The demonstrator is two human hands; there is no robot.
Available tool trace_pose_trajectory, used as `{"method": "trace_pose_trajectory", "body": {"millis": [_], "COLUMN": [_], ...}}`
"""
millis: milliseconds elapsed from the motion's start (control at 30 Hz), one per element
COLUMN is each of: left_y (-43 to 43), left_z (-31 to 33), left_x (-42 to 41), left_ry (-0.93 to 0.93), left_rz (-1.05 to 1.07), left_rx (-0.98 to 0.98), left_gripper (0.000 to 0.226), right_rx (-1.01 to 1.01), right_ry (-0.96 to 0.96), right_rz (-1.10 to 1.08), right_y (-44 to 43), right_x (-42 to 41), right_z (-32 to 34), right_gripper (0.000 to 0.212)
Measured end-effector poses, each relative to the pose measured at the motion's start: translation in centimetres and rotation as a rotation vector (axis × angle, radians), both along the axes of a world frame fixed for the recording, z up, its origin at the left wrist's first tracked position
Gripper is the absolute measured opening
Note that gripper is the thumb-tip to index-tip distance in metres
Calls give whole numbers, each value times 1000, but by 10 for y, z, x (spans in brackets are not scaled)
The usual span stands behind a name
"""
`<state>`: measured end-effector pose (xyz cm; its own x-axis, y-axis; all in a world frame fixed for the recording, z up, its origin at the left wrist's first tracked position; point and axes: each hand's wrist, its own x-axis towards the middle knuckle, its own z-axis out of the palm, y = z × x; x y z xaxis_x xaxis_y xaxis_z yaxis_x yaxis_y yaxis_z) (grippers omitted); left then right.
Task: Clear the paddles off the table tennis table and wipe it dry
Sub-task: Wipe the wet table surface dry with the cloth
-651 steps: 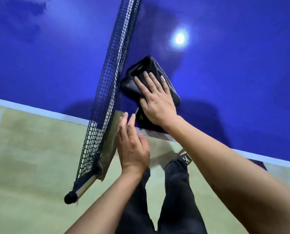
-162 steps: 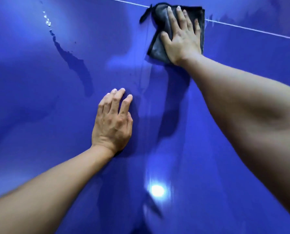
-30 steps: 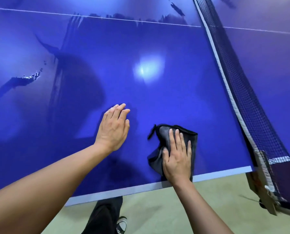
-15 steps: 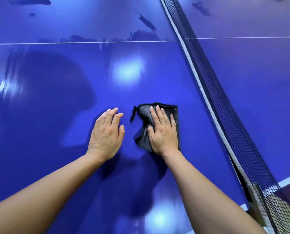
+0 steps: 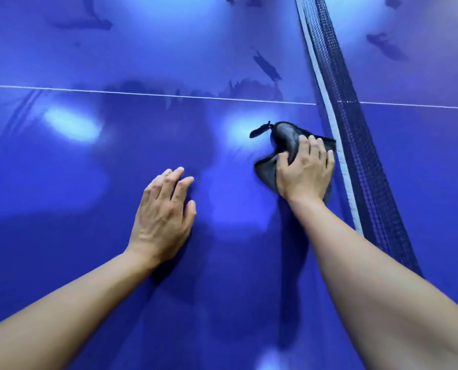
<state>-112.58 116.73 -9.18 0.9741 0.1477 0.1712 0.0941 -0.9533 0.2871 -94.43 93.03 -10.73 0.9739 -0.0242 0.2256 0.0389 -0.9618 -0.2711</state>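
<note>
Blue streaked table (image 5: 89,263) by net (image 5: 356,129); right hand (image 5: 302,174) flat on cloth (image 5: 286,134), left hand (image 5: 164,217) flat

From my remote feed, no lettering, brand, number or sign is legible: the blue table (image 5: 110,236), the dark cloth (image 5: 285,136) lying on it and the net (image 5: 356,145) show no readable markings.

Blue table (image 5: 116,236), black cloth (image 5: 284,134) (black mesh net (image 5: 356,129)).
</note>
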Motion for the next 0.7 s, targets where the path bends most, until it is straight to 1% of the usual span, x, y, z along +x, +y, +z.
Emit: {"method": "trace_pose_trajectory", "body": {"millis": [67,167,267,333,400,500,600,667,700], "left_y": [1,1,-2,-2,1,10,20,25,26], "left_z": [-1,-3,-6,-7,-6,-2,-2,-5,-6], "left_x": [6,6,0,-3,-6,-16,-28,-35,-39], "left_ry": [4,31,10,-27,-54,-68,-56,-44,-43], "left_rz": [52,126,118,99,109,142,135,139,144], "left_rx": [24,30,19,6,-10,-20,-5,0,1], "left_gripper": [49,50,47,42,40,40,41,42,42], "right_rx": [-25,-88,-270,-329,-285,-193,-145,-142,-160], "right_ry": [63,121,173,201,185,152,163,176,175], "right_rz": [30,170,401,469,400,147,-43,-80,-43], "right_y": [-12,-24,-42,-50,-46,-17,14,43,65], "right_x": [26,53,68,72,69,62,60,57,52], "right_z": [1,2,16,22,16,4,4,8,10], "right_gripper": [72,78,82,79,77,73,70,71,72]}}
